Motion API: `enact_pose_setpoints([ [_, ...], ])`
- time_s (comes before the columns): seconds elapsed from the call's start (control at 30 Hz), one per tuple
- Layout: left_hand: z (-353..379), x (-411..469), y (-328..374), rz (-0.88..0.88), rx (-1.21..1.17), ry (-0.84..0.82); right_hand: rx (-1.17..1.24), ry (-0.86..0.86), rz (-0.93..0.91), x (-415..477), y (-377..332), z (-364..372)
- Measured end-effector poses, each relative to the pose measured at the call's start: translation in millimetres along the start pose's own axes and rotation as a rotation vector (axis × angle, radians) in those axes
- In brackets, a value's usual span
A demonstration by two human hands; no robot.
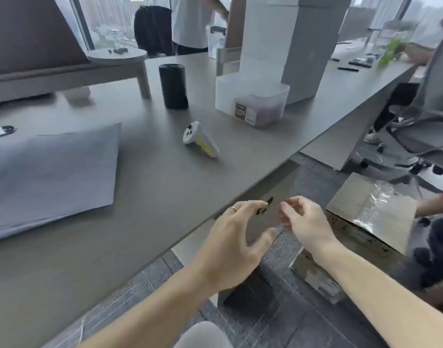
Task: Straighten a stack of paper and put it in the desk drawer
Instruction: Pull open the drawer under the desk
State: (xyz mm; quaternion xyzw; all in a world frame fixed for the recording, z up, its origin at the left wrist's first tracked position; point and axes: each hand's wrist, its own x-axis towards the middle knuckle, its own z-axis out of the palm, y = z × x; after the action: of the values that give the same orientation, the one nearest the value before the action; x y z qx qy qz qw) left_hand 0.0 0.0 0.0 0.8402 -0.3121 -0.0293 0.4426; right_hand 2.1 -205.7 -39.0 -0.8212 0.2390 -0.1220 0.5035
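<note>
A stack of white paper (52,177) lies on the grey desk (152,197) at the left, blurred, its sheets slightly fanned at the near edge. My left hand (233,242) hovers past the desk's front edge with fingers spread and holds nothing. Just to its right, my right hand (303,222) is also empty with fingers apart. Both hands sit in front of the drawer front (273,194) under the desk edge, where a small dark handle or key (267,204) shows between the fingertips. The drawer looks closed.
On the desk stand a black cylinder (173,86), a white controller (200,139), a translucent plastic box (253,104) and stacked white boxes (285,46). A cardboard box (361,222) sits on the floor at right. An office chair (421,126) and other people are nearby.
</note>
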Motion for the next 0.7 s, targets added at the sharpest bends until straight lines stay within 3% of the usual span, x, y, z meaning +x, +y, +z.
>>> enact_pose_setpoints([
  [0.07, 21.3, 14.5, -15.1, -0.128, 0.237, -0.203, 0.078, -0.054, 0.256, 12.8, 20.2, 8.1],
  [0.13, 32.2, 30.7, -28.8, -0.238, 0.448, -0.305, 0.187, -0.101, 0.437, 27.0, 31.2, 20.5],
  [0.23, 41.7, 52.4, -37.3, -0.296, 0.521, -0.29, 0.311, -0.178, 0.554, 48.1, 29.4, 38.1],
  [0.37, 44.5, 60.9, -45.4, -0.278, 0.568, -0.277, 0.358, -0.212, 0.57, 67.7, 29.6, 55.0],
  [0.53, 44.4, 62.0, -42.9, -0.281, 0.568, -0.276, 0.349, -0.258, 0.441, 68.1, 46.0, 53.7],
  [0.7, 41.5, 58.4, -41.8, -0.296, 0.554, -0.306, 0.354, -0.206, 0.393, 65.1, 53.9, 57.7],
])
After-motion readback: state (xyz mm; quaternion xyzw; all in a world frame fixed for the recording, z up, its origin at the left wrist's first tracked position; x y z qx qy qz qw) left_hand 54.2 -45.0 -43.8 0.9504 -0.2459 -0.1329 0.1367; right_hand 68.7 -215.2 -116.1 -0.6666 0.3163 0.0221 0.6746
